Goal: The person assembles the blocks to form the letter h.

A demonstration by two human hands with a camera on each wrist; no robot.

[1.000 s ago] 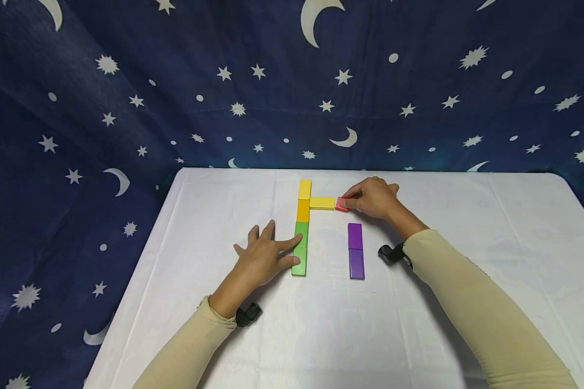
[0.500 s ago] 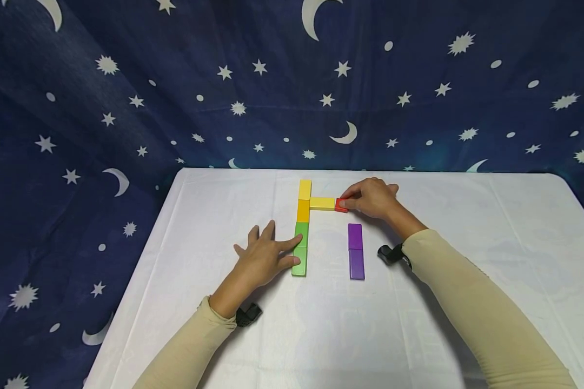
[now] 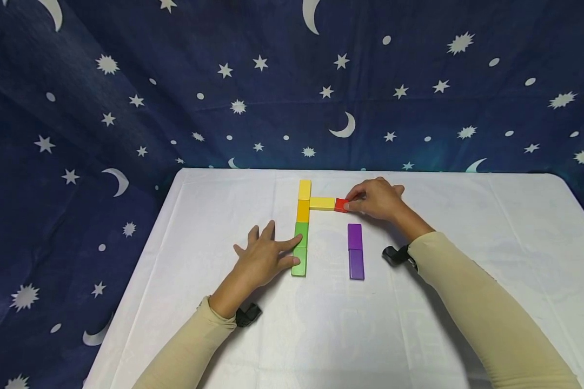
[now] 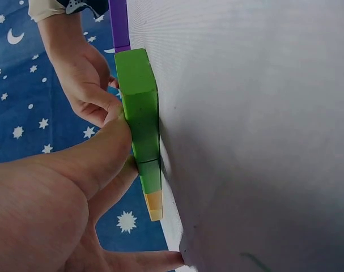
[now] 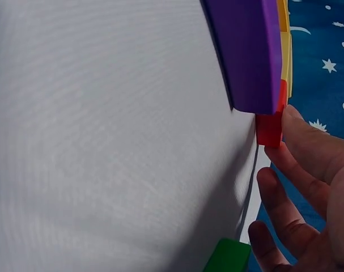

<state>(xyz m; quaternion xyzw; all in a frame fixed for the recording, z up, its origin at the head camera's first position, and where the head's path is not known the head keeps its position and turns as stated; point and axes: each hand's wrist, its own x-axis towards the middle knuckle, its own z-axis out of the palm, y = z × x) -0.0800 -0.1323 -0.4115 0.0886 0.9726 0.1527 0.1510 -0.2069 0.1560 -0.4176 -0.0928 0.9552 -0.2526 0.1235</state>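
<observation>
My left hand lies with fingers spread. Its thumb and index finger rest on two green blocks, laid end to end. Beyond these, an orange block and a yellow block continue the column. Another yellow block branches off to the right, and a red block sits against its end. My right hand has thumb and index finger at the red block's right end. In the right wrist view the thumb touches the red block, with the index fingertip close below.
Two purple blocks form a short column in front of the red block. A green block shows at the bottom of the right wrist view, hidden in the head view. A white cloth covers the table; a starry curtain hangs behind.
The red block was tilted and has settled flat against the yellow block's end. My right hand has since slid slightly right along it. My left hand has stayed still.
</observation>
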